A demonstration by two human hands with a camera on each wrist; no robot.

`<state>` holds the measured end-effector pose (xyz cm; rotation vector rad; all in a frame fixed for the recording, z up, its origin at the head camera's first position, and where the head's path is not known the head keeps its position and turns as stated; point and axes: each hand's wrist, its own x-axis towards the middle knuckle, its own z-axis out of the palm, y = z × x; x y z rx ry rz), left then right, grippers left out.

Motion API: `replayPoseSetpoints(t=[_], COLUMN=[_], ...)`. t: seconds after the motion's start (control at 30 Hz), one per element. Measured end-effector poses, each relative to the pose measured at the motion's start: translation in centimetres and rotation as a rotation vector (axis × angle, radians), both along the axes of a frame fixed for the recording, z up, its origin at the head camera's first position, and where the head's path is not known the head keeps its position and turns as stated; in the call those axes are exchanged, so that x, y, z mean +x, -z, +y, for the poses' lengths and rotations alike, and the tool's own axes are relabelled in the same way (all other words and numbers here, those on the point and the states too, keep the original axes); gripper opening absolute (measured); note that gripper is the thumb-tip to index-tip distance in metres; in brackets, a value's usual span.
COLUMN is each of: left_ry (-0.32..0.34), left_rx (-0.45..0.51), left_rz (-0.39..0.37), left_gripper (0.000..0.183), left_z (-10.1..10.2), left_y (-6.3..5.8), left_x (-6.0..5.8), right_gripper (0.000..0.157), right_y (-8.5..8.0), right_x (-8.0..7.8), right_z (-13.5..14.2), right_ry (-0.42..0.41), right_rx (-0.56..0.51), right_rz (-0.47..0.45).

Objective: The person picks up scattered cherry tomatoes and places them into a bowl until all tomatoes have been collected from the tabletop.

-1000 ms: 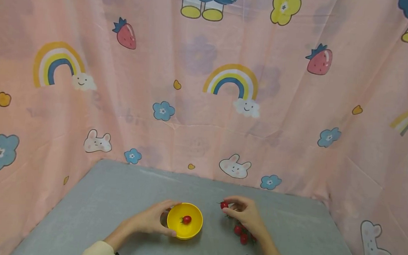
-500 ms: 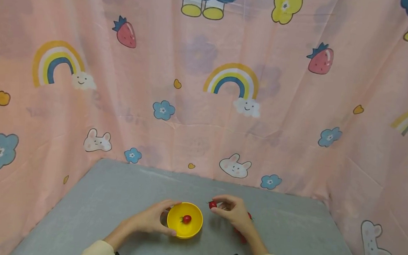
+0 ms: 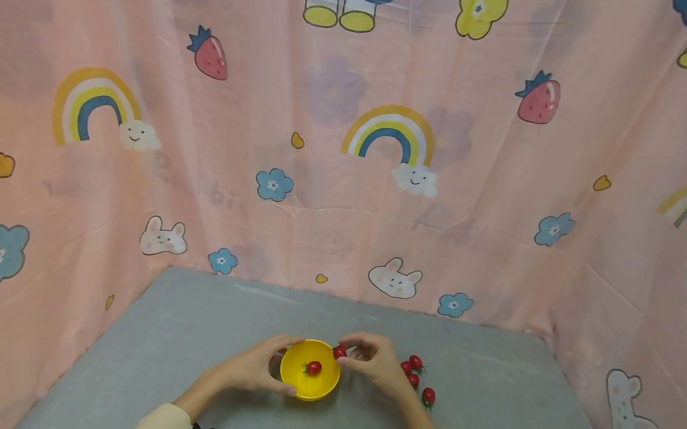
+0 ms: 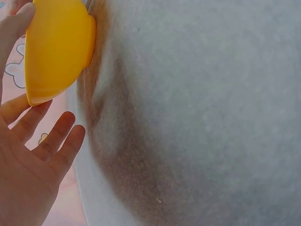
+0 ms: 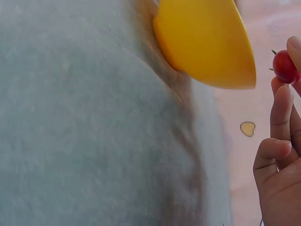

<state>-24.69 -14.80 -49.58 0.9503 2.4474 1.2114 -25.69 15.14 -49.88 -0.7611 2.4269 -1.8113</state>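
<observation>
A yellow bowl (image 3: 294, 383) stands on the grey tabletop, one red cherry tomato (image 3: 314, 368) with a green stem lying inside. My left hand (image 3: 254, 366) grips the bowl from its left side, thumb on the near rim and fingertips at the far rim. In the left wrist view the other fingers (image 4: 56, 136) of that hand spread below the bowl. My right hand (image 3: 378, 364) pinches a second cherry tomato (image 5: 284, 67) between thumb and fingertips. In the head view this tomato overlaps the bowl's right rim; the right wrist view shows it above rim height.
Several more cherry tomatoes (image 3: 414, 379) lie on the grey tabletop (image 3: 504, 395) to the right, beyond my right wrist. A pink patterned curtain (image 3: 324, 233) hangs along the back and sides of the table.
My right hand has carried its cherry tomato leftward from beside the loose tomatoes to the bowl's right rim, uncovering those tomatoes. The left hand and bowl have stayed in place.
</observation>
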Motion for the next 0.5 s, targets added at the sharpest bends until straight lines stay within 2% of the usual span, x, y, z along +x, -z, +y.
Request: replayPoseSetpoints(t=[0.27,0.5], left_ry=[0.016,0.004], left_rx=[0.009,-0.001], left_rz=[0.008,0.012], left_gripper=[0.081,0.081], left_z=[0.01,0.04], left_y=[-0.05,0.25], left_x=[-0.03,-0.23], right_gripper=[0.028,0.032], right_y=[0.76,1.01], right_x=[-0.11,-0.09], right_z=[-0.43,0.18], right_ry=[-0.042,-0.017], right_rx=[0.001,0.005], right_rz=[-0.046,-0.061])
